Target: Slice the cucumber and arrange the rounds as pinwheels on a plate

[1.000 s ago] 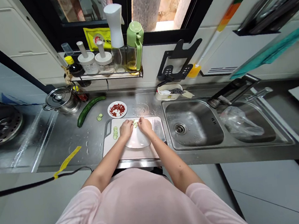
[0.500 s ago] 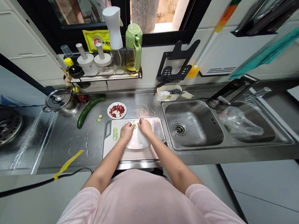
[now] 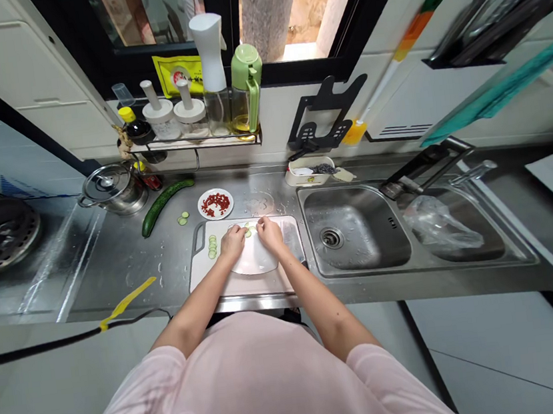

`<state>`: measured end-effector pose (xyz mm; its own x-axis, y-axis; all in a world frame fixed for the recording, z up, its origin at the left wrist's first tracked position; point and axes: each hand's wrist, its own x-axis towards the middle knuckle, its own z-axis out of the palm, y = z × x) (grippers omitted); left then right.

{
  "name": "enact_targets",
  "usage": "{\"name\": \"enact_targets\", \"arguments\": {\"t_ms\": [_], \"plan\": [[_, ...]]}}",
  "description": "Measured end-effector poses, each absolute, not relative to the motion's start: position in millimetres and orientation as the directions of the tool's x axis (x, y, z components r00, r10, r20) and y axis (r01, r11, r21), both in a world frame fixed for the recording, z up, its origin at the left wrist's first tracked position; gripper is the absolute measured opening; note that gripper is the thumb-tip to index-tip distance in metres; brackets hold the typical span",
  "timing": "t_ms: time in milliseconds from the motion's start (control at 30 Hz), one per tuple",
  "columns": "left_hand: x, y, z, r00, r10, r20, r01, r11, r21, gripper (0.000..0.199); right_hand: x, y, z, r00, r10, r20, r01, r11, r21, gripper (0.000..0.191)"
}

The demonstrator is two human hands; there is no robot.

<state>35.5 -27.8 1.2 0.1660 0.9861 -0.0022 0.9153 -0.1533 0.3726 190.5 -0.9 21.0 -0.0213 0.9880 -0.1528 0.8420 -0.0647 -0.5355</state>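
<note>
On the cutting board (image 3: 209, 279) lies a white plate (image 3: 255, 260), with pale green cucumber slices (image 3: 249, 231) by its far rim. My left hand (image 3: 233, 242) is at the plate's far left, fingers closed on cucumber slices. Just across from it, my right hand (image 3: 270, 233) is pinched at the far right of the plate; whatever its fingertips hold is hidden. A short overlapping row of cucumber slices (image 3: 212, 246) rests on the board's left part. At the board's right side lies a flat metal blade (image 3: 291, 235), apparently a cleaver, partly behind my right forearm.
Behind the board stands a small plate (image 3: 203, 208) of chopped red pieces. A whole cucumber (image 3: 163, 206) and a few loose slices (image 3: 183, 218) lie left. The sink (image 3: 361, 237) is right, a lidded pot (image 3: 114, 190) back left. Bottles (image 3: 246, 90) line the wall shelf.
My right hand has shifted slightly right, away from my left hand, so the gap between them is a little wider. The left hand stays nearly in place. The view has turned slightly.
</note>
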Motion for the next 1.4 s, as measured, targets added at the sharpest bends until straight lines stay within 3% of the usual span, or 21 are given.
{"name": "enact_targets", "arguments": {"t_ms": [233,533,700,1067,1400], "plan": [[35.9,-29.3,2.0,0.204,0.979,-0.020,0.924,-0.186,0.334,0.031,195.3,-16.6,20.9,-0.013,0.995,-0.101,0.801,-0.050,-0.596,0.026],[34.1,-30.0,-2.8,0.195,0.980,0.036,0.919,-0.195,0.343,0.028,191.7,-28.3,26.6,-0.143,0.971,-0.190,0.907,0.052,-0.417,0.037],[34.5,-29.4,-7.5,0.152,0.985,0.080,0.917,-0.171,0.360,0.026,183.2,-28.5,27.0,-0.128,0.972,-0.198,0.940,0.056,-0.337,0.036],[35.0,-31.4,-1.3,0.174,0.983,0.051,0.909,-0.181,0.376,0.027,173.3,-33.2,25.9,-0.120,0.972,-0.201,0.960,0.063,-0.272,0.032],[35.9,-31.3,1.2,0.185,0.983,0.014,0.919,-0.178,0.352,0.027,174.3,-35.3,22.2,-0.116,0.972,-0.205,0.956,0.054,-0.288,0.031]]}}
